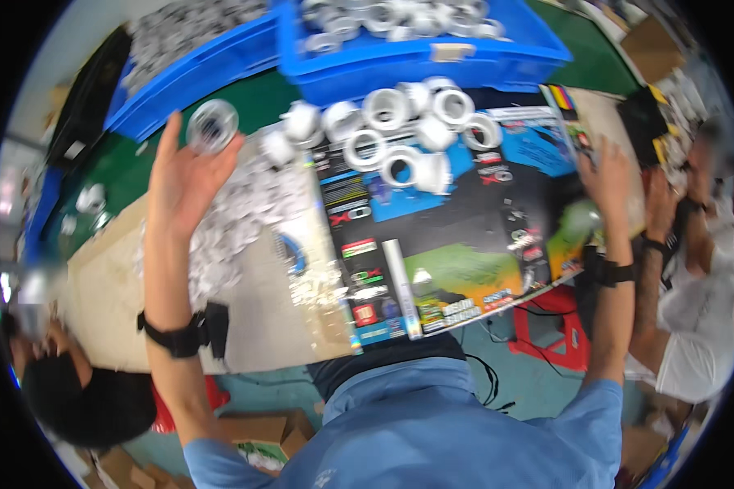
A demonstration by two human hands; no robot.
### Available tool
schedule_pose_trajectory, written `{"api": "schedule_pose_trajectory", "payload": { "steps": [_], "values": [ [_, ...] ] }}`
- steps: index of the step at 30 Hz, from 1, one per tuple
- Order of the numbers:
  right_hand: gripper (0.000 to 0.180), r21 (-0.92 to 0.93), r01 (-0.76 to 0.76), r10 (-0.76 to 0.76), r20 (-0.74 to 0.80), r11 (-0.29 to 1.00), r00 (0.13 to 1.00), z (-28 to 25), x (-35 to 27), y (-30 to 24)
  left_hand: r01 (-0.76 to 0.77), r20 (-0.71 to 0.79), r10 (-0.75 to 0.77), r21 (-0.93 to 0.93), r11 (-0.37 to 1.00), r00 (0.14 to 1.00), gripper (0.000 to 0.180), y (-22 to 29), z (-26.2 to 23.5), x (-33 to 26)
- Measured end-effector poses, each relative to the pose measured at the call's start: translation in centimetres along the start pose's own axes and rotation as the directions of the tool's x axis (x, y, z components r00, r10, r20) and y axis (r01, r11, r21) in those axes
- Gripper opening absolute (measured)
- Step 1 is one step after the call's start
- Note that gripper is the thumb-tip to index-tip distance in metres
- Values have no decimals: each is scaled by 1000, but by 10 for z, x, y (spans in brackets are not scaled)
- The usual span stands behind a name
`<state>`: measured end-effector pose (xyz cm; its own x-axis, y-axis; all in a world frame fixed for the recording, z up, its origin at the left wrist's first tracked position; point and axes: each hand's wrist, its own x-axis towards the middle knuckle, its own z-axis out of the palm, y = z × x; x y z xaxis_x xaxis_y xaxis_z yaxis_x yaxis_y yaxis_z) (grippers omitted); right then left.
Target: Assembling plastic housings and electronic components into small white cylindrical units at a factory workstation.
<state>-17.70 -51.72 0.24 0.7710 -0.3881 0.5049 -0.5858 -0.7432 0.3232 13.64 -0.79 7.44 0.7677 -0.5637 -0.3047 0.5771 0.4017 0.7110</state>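
Observation:
My left hand [189, 183] is raised over the left part of the table, palm up. Between its thumb and fingers sits a clear round plastic cup-shaped part [213, 126]. At the right edge of the printed cardboard sheet [457, 236], my right hand [607, 179] is low over the surface. Motion smears its fingers, so I cannot make out whether they grip anything. White plastic ring-shaped fittings [386, 109] lie grouped on the far part of the sheet, between my hands. Beside my left hand, many small white flat pieces [236, 212] are spread over the table.
A blue bin [424, 69] of white fittings stands at the back, and another blue bin [196, 77] holds small grey-white pieces. Small clear bits [318, 293] and a blue curved item [292, 253] lie near the sheet. A red stool [550, 330] is below; people work on both sides.

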Motion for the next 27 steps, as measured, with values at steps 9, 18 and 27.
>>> {"api": "schedule_pose_trajectory", "payload": {
  "steps": [9, 18, 27],
  "values": [
    [51, 246, -202, 88, 407, 948, 909, -6, -18, 3, -278, 252, 443, 961, -6, 861, 39, -87, -18, -73],
    [57, 939, -171, -271, 255, 299, 928, -178, -62, -158, -321, 541, 462, 821, -472, 703, 48, -93, -23, -40],
    [68, 664, -664, -539, 439, -344, 719, -177, -112, -229, -394, 468, 439, 883, -253, 767, 37, -88, -18, -44]
  ]
}}
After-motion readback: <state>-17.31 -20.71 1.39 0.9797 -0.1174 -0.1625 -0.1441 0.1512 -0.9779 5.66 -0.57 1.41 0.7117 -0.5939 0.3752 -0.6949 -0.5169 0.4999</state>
